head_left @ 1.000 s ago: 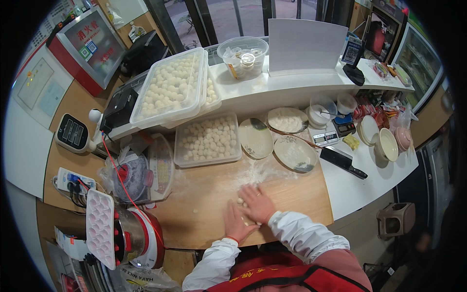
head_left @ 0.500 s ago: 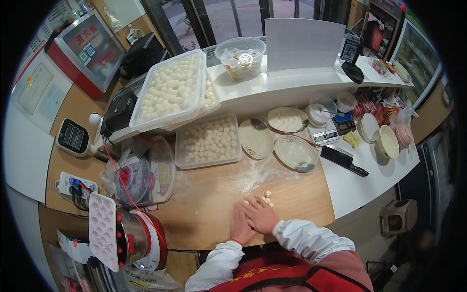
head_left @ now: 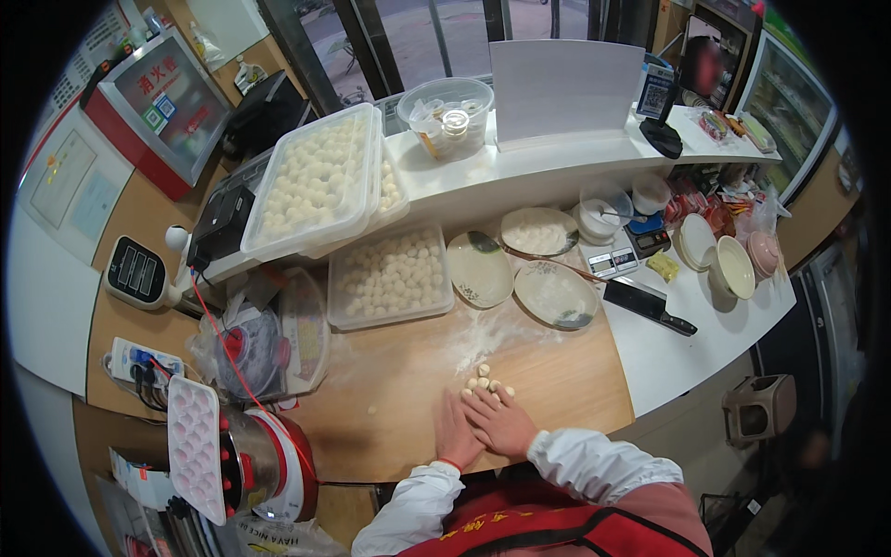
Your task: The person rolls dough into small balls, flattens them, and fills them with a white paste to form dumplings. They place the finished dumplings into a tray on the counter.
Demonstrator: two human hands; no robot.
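Note:
Several small pale dough balls point(head_left: 483, 382) lie in a cluster on the wooden board point(head_left: 557, 390), right at my fingertips. My right hand point(head_left: 502, 420) rests flat over the near side of the cluster, fingers stretched and slightly apart. Beside it my left hand point(head_left: 455, 432) lies with its fingers stretched forward, its inner edge overlapped by the right hand. Anything beneath the palms is hidden. White flour point(head_left: 473, 345) is spread on the board beyond the balls, and one lone pale bit point(head_left: 372, 409) sits off to the left.
A clear plastic box of dough balls point(head_left: 390, 311) stands at the board's far edge, with a larger filled box point(head_left: 311, 176) on the shelf above. Plates point(head_left: 557, 295) stand to its right, then a cleaver point(head_left: 650, 306) and scale point(head_left: 613, 263). A red-and-steel appliance point(head_left: 269, 464) is at left.
The dough balls have shifted left and now sit in front of both hands' fingertips. My hands have moved only slightly; the left one is less blurred. The whole view has shifted a little.

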